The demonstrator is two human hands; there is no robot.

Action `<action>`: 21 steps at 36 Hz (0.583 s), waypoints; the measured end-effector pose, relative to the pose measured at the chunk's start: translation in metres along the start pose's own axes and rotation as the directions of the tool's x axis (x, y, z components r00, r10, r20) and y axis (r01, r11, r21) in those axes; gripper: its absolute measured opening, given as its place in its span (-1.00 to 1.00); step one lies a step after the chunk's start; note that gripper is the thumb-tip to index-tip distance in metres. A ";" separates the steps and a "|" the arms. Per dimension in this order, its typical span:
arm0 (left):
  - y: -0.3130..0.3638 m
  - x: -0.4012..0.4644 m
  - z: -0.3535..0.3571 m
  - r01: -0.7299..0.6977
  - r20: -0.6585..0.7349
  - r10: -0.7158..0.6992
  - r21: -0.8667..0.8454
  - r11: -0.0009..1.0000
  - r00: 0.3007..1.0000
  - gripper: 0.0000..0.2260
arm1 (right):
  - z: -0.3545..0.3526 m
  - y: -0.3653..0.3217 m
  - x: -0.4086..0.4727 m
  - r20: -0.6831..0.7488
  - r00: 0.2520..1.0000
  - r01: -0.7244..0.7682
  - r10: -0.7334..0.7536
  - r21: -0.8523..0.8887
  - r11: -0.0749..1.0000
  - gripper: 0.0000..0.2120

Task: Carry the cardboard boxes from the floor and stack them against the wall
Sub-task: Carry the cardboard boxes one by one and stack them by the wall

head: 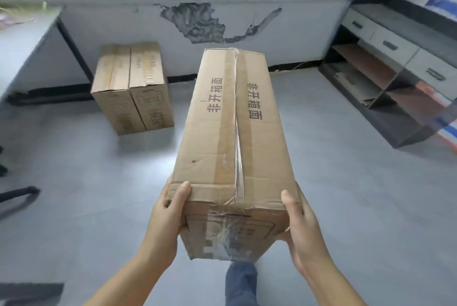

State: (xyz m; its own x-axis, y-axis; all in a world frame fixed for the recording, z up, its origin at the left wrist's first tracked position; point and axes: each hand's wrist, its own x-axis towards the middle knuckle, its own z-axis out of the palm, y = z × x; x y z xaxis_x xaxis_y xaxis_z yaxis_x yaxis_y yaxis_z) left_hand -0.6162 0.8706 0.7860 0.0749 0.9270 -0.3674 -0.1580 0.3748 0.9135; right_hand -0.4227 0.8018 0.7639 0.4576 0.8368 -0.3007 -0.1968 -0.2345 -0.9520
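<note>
- Now mid-carry: long cardboard box (232,147) held off the floor (333,182), lengthwise away from the body, taped seam up, far end toward the wall (247,33).
- Left hand (165,216) clamped on the near left corner, thumb over the top edge, fingers hidden beneath or behind.
- Right hand (300,226) wrapped round the near right corner, thumb on top, palm against the side.
- Both grips at the near end only; far end unsupported, so likely to dip and lever out of the hands if the load inside is heavy or shifts.
- Two upright boxes (132,88) already on the floor just beside the wall, touching each other, well apart from the carried box.
- Risk of clipping those on set-down and toppling them, being narrow and tall.
- Near-end tape crumpled and peeling; possible slip or flap give under the thumbs.
- Shelf unit (385,68) at right and worktop (22,41) at left narrowing the approach; a wide swing of the far end apt to strike either.
- Own leg (241,281) right under the near end; a drop lands on the foot.
</note>
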 end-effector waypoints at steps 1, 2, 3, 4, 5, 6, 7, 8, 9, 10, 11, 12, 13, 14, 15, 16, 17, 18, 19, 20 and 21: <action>0.002 0.012 0.004 0.003 -0.027 -0.003 -0.010 1.000 1.000 -0.72 | 0.003 -0.004 0.016 0.014 1.000 -0.002 0.002 -0.004 1.000 -0.67; 0.005 0.024 0.009 0.004 -0.052 -0.005 -0.020 1.000 0.999 -0.72 | 0.005 -0.008 0.033 0.033 0.999 0.001 -0.001 -0.005 1.000 -0.71; 0.007 0.036 0.014 0.003 -0.074 -0.005 -0.029 1.000 0.997 -0.73 | 0.006 -0.013 0.050 0.051 0.999 -0.001 0.001 -0.003 1.000 -0.74; 0.010 0.048 0.020 0.001 -0.093 -0.005 -0.036 0.999 0.996 -0.73 | 0.006 -0.018 0.068 0.068 0.998 -0.003 0.003 -0.003 1.000 -0.76; 0.014 0.061 0.026 -0.002 -0.109 -0.003 -0.042 0.999 0.994 -0.74 | 0.007 -0.024 0.085 0.086 0.996 -0.007 0.007 -0.006 1.000 -0.76; 0.017 0.073 0.032 -0.008 -0.122 0.002 -0.047 0.999 0.992 -0.75 | 0.009 -0.029 0.102 0.108 0.994 -0.008 0.010 -0.017 1.000 -0.74; 0.021 0.086 0.038 -0.016 -0.135 0.009 -0.051 0.999 0.991 -0.77 | 0.010 -0.035 0.118 0.133 0.991 -0.009 0.013 -0.032 0.999 -0.73; 0.024 0.098 0.044 -0.022 -0.148 0.014 -0.054 0.998 0.989 -0.80 | 0.013 -0.042 0.134 0.160 0.987 -0.009 0.016 -0.045 0.999 -0.72; 0.028 0.111 0.049 -0.025 -0.164 0.016 -0.056 0.998 0.986 -0.82 | 0.016 -0.048 0.150 0.174 0.984 -0.016 0.025 -0.057 0.998 -0.71; 0.033 0.123 0.054 -0.026 -0.181 0.014 -0.061 0.998 0.983 -0.84 | 0.020 -0.054 0.166 0.185 0.982 -0.017 0.030 -0.068 0.998 -0.71; 0.037 0.135 0.058 -0.028 -0.199 0.014 -0.068 0.997 0.980 -0.85 | 0.023 -0.058 0.181 0.195 0.980 -0.015 0.030 -0.080 0.997 -0.71; 0.041 0.146 0.061 -0.029 -0.214 0.013 -0.073 0.997 0.977 -0.87 | 0.027 -0.062 0.196 0.207 0.978 -0.011 0.030 -0.092 0.996 -0.70; 0.045 0.157 0.064 -0.031 -0.226 0.011 -0.081 0.996 0.974 -0.88 | 0.031 -0.068 0.209 0.220 0.975 -0.008 0.030 -0.099 0.995 -0.67; 0.049 0.168 0.067 -0.031 -0.237 0.009 -0.090 0.996 0.971 -0.89 | 0.035 -0.072 0.223 0.232 0.972 -0.005 0.030 -0.107 0.994 -0.65; 0.054 0.179 0.069 -0.030 -0.245 0.006 -0.096 0.995 0.969 -0.88 | 0.041 -0.078 0.237 0.247 0.968 -0.005 0.033 -0.116 0.993 -0.67; 0.059 0.191 0.070 -0.024 -0.253 -0.004 -0.105 0.994 0.968 -0.88 | 0.047 -0.083 0.250 0.262 0.964 -0.009 0.041 -0.121 0.993 -0.69; 0.062 0.203 0.070 -0.013 -0.263 -0.018 -0.113 0.994 0.965 -0.86 | 0.053 -0.086 0.264 0.271 0.961 -0.021 0.054 -0.123 0.992 -0.70; 0.066 0.216 0.070 0.002 -0.271 -0.035 -0.121 0.993 0.962 -0.84 | 0.060 -0.089 0.277 0.280 0.958 -0.027 0.061 -0.125 0.992 -0.68; 0.070 0.228 0.068 0.015 -0.278 -0.050 -0.127 0.992 0.959 -0.83 | 0.067 -0.092 0.290 0.284 0.957 -0.030 0.066 -0.130 0.991 -0.64; 0.073 0.240 0.067 0.019 -0.282 -0.056 -0.132 0.991 0.958 -0.82 | 0.074 -0.094 0.302 0.288 0.955 -0.029 0.067 -0.135 0.990 -0.59; 0.076 0.254 0.065 0.017 -0.288 -0.057 -0.141 0.990 0.956 -0.82 | 0.082 -0.095 0.315 0.289 0.955 -0.029 0.069 -0.139 0.990 -0.58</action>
State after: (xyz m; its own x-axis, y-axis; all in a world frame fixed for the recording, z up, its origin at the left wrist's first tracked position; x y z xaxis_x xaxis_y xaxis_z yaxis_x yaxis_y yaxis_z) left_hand -0.5456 1.1340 0.7735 -0.2025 0.8678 -0.4538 -0.2940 0.3881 0.8735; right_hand -0.3313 1.1283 0.7638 0.1728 0.9259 -0.3359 -0.0880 -0.3251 -0.9416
